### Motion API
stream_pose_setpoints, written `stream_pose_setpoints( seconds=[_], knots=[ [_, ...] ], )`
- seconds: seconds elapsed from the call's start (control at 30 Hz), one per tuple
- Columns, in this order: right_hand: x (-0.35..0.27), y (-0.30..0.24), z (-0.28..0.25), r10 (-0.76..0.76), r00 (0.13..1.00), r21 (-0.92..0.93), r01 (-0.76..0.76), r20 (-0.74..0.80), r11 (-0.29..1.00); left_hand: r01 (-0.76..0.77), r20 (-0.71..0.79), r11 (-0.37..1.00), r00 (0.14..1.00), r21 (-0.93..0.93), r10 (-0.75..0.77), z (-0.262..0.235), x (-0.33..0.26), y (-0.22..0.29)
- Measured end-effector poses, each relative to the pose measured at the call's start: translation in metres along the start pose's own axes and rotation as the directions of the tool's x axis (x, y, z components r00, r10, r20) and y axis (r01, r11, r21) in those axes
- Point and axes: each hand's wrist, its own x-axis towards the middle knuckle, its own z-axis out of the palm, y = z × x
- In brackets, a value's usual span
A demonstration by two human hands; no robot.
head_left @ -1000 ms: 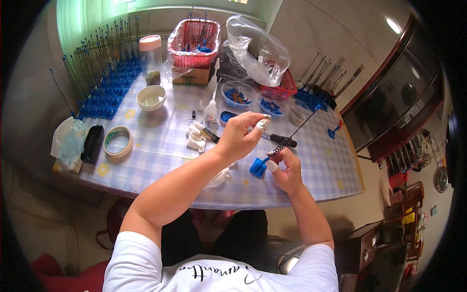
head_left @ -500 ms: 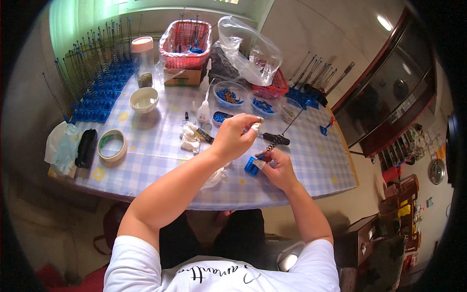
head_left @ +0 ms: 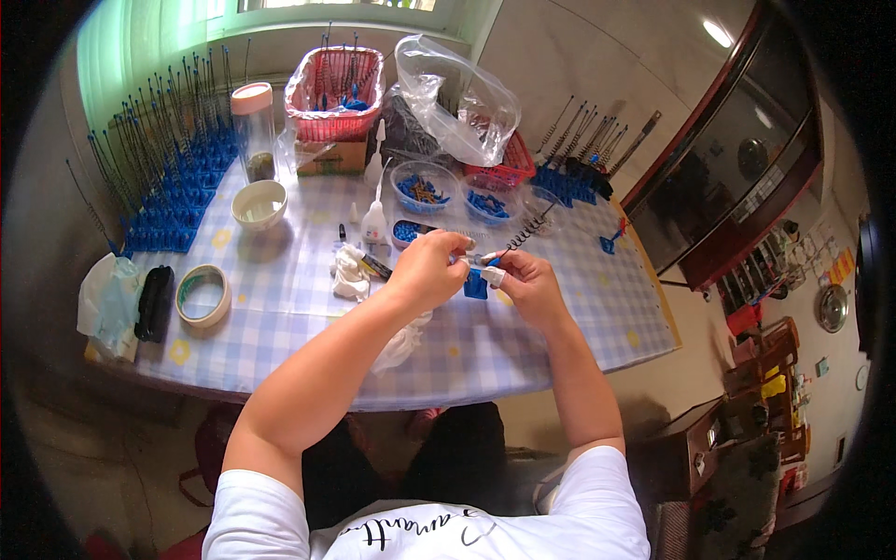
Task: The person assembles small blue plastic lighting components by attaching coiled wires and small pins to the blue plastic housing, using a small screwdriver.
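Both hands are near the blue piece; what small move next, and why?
Perhaps steady the blue piece with the right hand and ease the left hand to its upper end: the right pinches it near the coiled wire, while the left is close, contact unclear.

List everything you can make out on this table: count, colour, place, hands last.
held piece: one, blue, centre
wired pieces: many, blue, back left, back right
lone piece: one, blue, right edge
baskets: two, red, back
box: one, brown, under left basket
plastic bag: one, clear, by right basket
lidded bottle: one, clear, back left
bowl: one, white, back left
round tubs: three, clear, back centre
small tray: one, dark, centre
squeeze bottles: two, white, centre
tape roll: one, cream, left
long case: one, black, left
crumpled tissues: two, white, centre
checked cloth: one, blue and white, underneath
left hand: one, white sleeve, at held piece
right hand: one, white sleeve, holding piece
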Motion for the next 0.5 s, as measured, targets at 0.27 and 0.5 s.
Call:
stream_pose_setpoints(
  seconds=[0.27,0.5],
  knots=[
    [0.002,0.026,-0.005,-0.074,0.996,-0.041,0.072,-0.053,0.997,0.033,0.124,0.994,0.991,0.105,-0.046,-0.007,-0.003,0.001],
    [0.001,0.026,-0.002,-0.177,0.982,-0.198,0.161,-0.064,0.967,0.019,0.218,0.995,0.975,0.094,-0.039,-0.003,-0.001,-0.006]
  ],
)
